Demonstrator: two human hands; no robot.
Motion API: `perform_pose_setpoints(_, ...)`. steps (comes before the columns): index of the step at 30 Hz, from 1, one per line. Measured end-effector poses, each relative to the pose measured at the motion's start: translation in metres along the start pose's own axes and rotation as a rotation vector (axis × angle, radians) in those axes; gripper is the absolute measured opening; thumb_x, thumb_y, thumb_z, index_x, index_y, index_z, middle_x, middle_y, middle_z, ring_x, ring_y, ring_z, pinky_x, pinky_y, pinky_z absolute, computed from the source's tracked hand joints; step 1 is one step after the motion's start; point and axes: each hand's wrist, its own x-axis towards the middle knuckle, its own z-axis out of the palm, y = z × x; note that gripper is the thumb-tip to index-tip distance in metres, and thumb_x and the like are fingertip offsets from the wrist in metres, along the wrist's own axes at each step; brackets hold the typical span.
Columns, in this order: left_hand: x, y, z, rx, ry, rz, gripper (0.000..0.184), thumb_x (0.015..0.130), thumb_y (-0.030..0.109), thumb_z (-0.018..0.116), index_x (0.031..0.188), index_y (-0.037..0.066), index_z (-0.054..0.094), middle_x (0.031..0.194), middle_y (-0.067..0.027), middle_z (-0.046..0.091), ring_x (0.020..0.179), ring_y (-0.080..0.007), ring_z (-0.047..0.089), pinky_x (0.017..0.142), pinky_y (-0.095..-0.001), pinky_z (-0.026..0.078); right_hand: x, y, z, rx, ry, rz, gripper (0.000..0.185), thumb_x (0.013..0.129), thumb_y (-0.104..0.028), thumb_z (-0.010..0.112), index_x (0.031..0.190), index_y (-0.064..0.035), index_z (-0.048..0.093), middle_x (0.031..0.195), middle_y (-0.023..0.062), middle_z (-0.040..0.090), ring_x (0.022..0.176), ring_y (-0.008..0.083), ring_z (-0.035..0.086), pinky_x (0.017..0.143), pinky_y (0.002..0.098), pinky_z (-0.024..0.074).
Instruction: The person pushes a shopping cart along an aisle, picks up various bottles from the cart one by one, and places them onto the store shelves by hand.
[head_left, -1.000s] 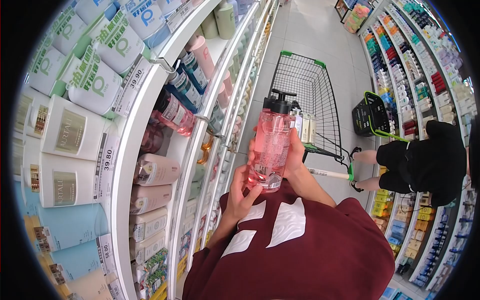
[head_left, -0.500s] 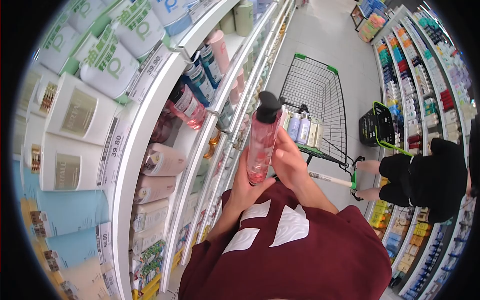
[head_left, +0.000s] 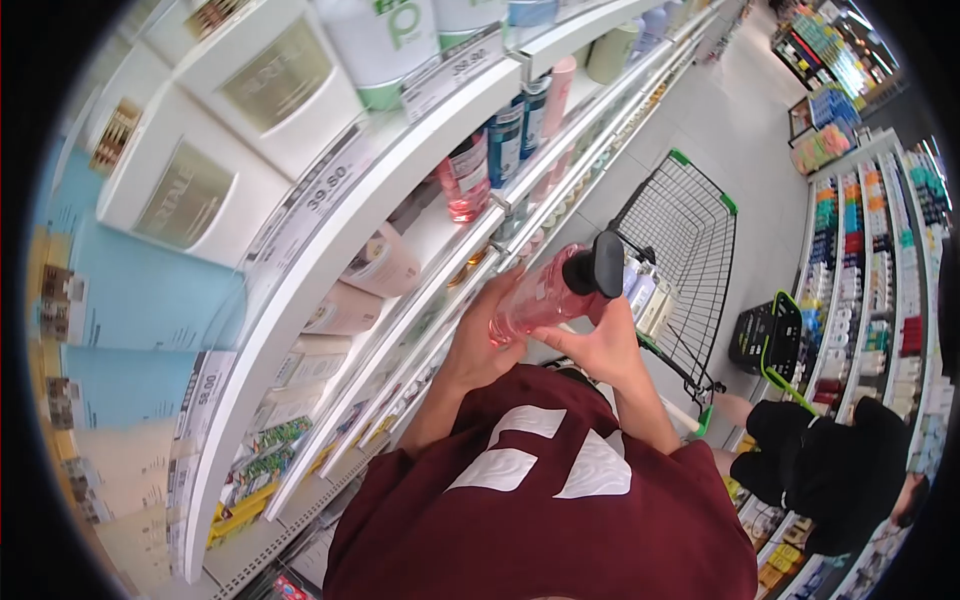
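Across the middle of the head view, a clear pink pump bottle (head_left: 535,300) is held in front of a maroon shirt (head_left: 540,530), tilted, with its black pump head (head_left: 600,267) directed up and to the right. Its lower part is gripped by the left hand (head_left: 478,338), whose fingers are wrapped around it. Its side is touched by the thumb of the right hand (head_left: 607,350); the other fingers are partly hidden near the neck, so whether they are closed on it cannot be told. To the left, white boxes (head_left: 280,85), dark blue bottles (head_left: 506,133) and another pink bottle (head_left: 464,182) are kept on shelves (head_left: 300,283). Beyond the hands, several bottles (head_left: 648,300) are carried in a wire cart (head_left: 712,262). At the right, a black basket (head_left: 756,340) is seen near a person dressed in black (head_left: 850,470).
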Motion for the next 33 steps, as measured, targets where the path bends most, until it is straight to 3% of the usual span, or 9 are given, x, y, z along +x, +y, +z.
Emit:
perform_pose_setpoints(2, 0.003, 0.015, -0.007, 0.608, 0.197, 0.242, 0.073, 0.082, 0.010, 0.071, 0.147, -0.004, 0.041, 0.145, -0.0207, 0.049, 0.138, -0.0334, 0.044, 0.116, -0.0425, 0.032, 0.014, 0.006, 0.010, 0.094, -0.032, 0.002, 0.077, 0.068, -0.016, 0.092, 0.131, -0.0002, 0.052, 0.120, 0.0105, 0.063, 0.110, 0.0191, 0.062, 0.096, 0.0358, 0.0512)
perform_pose_setpoints(3, 0.002, 0.033, -0.004, 0.807, 0.308, 0.318, 0.068, 0.082, 0.006, 0.069, 0.145, -0.002, 0.044, 0.146, -0.0220, 0.048, 0.137, -0.0379, 0.045, 0.115, -0.0449, 0.032, 0.020, 0.005, 0.017, 0.056, 0.019, -0.043, 0.075, 0.068, -0.016, 0.093, 0.130, -0.0003, 0.053, 0.118, 0.0104, 0.063, 0.109, 0.0188, 0.063, 0.095, 0.0352, 0.0512)
perform_pose_setpoints(5, -0.002, 0.040, -0.003, 0.748, 0.427, 0.344, 0.068, 0.081, 0.004, 0.067, 0.144, -0.003, 0.045, 0.147, -0.0226, 0.047, 0.138, -0.0387, 0.043, 0.116, -0.0463, 0.030, 0.035, 0.009, 0.028, 0.016, 0.069, -0.099, 0.072, 0.067, -0.018, 0.094, 0.125, -0.0004, 0.055, 0.114, 0.0096, 0.063, 0.104, 0.0179, 0.062, 0.092, 0.0344, 0.0508)
perform_pose_setpoints(8, -0.006, 0.046, -0.005, 0.672, 0.504, 0.369, 0.069, 0.079, 0.002, 0.063, 0.144, -0.004, 0.044, 0.148, -0.0241, 0.044, 0.138, -0.0405, 0.042, 0.116, -0.0466, 0.031, 0.054, 0.010, 0.048, 0.130, 0.072, -0.123, 0.063, 0.070, -0.010, 0.090, 0.122, -0.0010, 0.055, 0.113, 0.0076, 0.063, 0.104, 0.0161, 0.062, 0.092, 0.0318, 0.0507)
perform_pose_setpoints(13, -0.015, 0.041, -0.008, 0.657, 0.558, 0.321, 0.070, 0.078, 0.000, 0.060, 0.146, -0.005, 0.042, 0.152, -0.0263, 0.035, 0.141, -0.0426, 0.038, 0.116, -0.0470, 0.031, 0.081, 0.026, 0.072, 0.268, -0.040, -0.123, 0.068, 0.071, -0.003, 0.087, 0.127, -0.0012, 0.049, 0.117, 0.0073, 0.061, 0.108, 0.0160, 0.061, 0.095, 0.0318, 0.0514)
perform_pose_setpoints(16, -0.017, 0.033, -0.010, 0.627, 0.554, 0.290, 0.074, 0.079, 0.001, 0.059, 0.149, -0.006, 0.036, 0.154, -0.0274, 0.032, 0.144, -0.0414, 0.034, 0.119, -0.0458, 0.026, 0.085, 0.030, 0.087, 0.284, -0.038, -0.128, 0.074, 0.070, -0.001, 0.087, 0.131, -0.0023, 0.045, 0.122, 0.0067, 0.058, 0.112, 0.0170, 0.059, 0.097, 0.0335, 0.0520)
perform_pose_setpoints(22, -0.013, 0.019, -0.013, 0.559, 0.545, 0.219, 0.082, 0.079, 0.000, 0.058, 0.153, -0.008, 0.023, 0.157, -0.0282, 0.028, 0.148, -0.0414, 0.027, 0.121, -0.0459, 0.022, 0.099, 0.040, 0.103, 0.055, 0.048, -0.176, 0.075, 0.068, -0.003, 0.088, 0.132, -0.0045, 0.047, 0.124, 0.0074, 0.049, 0.114, 0.0203, 0.056, 0.099, 0.0375, 0.0520)
perform_pose_setpoints(29, -0.008, -0.003, -0.024, 0.458, 0.540, 0.159, 0.082, 0.087, 0.004, 0.060, 0.156, -0.008, 0.017, 0.161, -0.0280, 0.021, 0.151, -0.0379, 0.023, 0.122, -0.0450, 0.020, 0.107, 0.046, 0.117, -0.081, 0.090, -0.200, 0.072, 0.072, -0.008, 0.088, 0.132, -0.0022, 0.048, 0.125, 0.0071, 0.054, 0.116, 0.0195, 0.058, 0.098, 0.0386, 0.0522)
perform_pose_setpoints(33, -0.003, -0.011, -0.031, 0.573, 0.527, 0.155, 0.083, 0.089, 0.006, 0.062, 0.156, -0.009, 0.014, 0.162, -0.0277, 0.019, 0.151, -0.0379, 0.020, 0.123, -0.0442, 0.016, 0.112, 0.068, 0.122, -0.134, 0.113, -0.263, 0.082, 0.074, -0.009, 0.087, 0.143, -0.0017, 0.043, 0.133, 0.0122, 0.052, 0.121, 0.0241, 0.057, 0.100, 0.0392, 0.0514)
